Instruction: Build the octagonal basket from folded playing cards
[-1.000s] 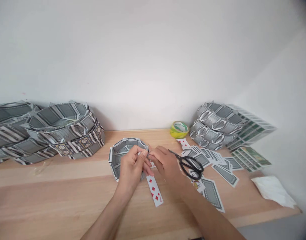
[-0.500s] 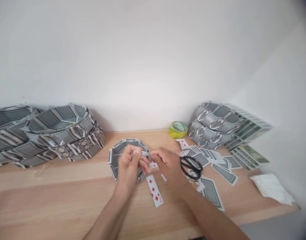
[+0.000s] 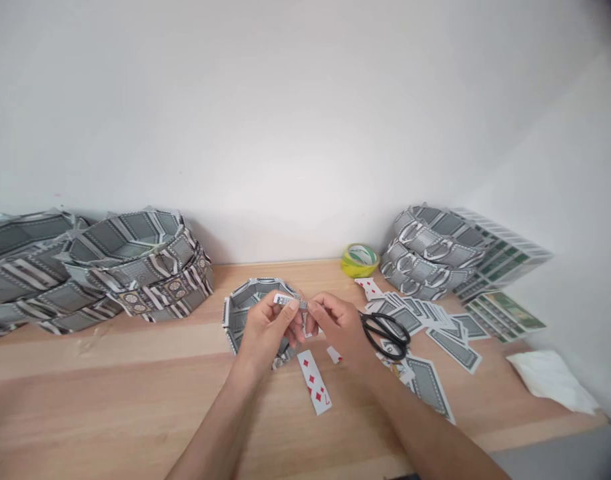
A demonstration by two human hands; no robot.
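Pinched between both hands is a narrow folded strip of playing card, grey-patterned with a white end. My left hand grips it from the left, thumb on top. My right hand holds its other end between thumb and fingertips. Behind my left hand sits an open ring-shaped bowl made of folded grey-backed cards, partly covered by the hand. A cut seven of diamonds lies face up on the table below the hands, with a small card scrap beside it. Black-handled scissors rest right of my right hand.
Stacked folded-card bowls stand at the left and back right. Yellow tape sits near the wall. Loose cards are spread at the right, close to green card sheets and a white packet.
My fingers have shifted along the strip, and its white end now sticks up above my left thumb. My right fingertips are closer to the left ones. The view has shifted slightly.
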